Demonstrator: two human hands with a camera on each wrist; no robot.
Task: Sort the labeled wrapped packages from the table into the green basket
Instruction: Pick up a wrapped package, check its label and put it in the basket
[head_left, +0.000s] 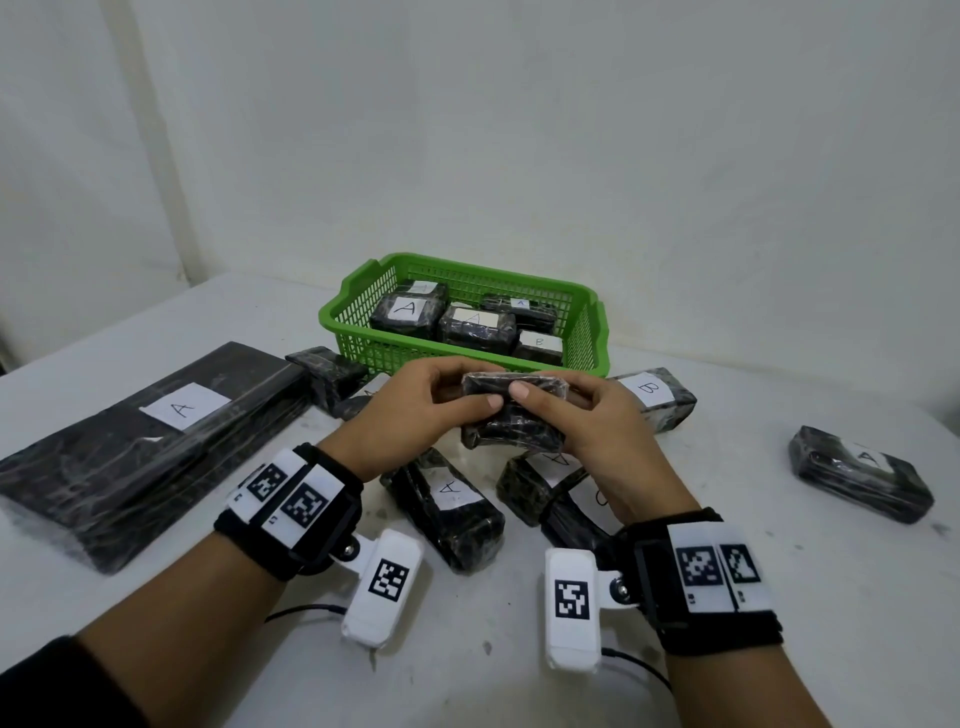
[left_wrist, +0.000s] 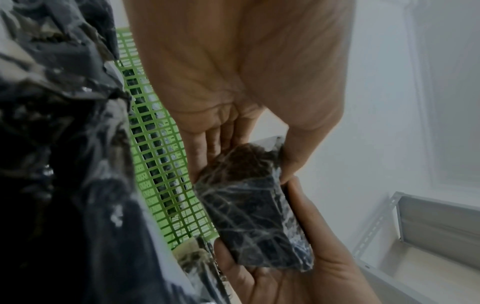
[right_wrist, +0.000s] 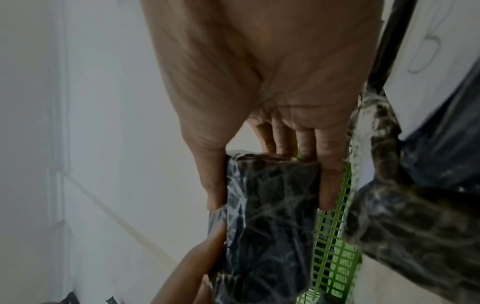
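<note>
Black-wrapped pkg (head_left: 511, 415) in both hands, just before green basket (head_left: 363, 332) rim.

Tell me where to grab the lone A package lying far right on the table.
Grip the far-right A package across its two long sides, coming from above. It lies flat, label up, apart from the others, with bare table all around, so fingers fit down both sides.

Basket (head_left: 358, 332) at far centre of surface (head_left: 727, 597), several labelled packages inside. Held package (head_left: 511, 415) just before basket's near wall, above surface, left hand (head_left: 410, 415) and right hand (head_left: 597, 431) at its ends. Large flat package (head_left: 130, 452) at left. "B" package (head_left: 654, 397) right of basket. Lone "A" package (head_left: 862, 473) far right. Two packages (head_left: 447, 506) below the hands.
</note>
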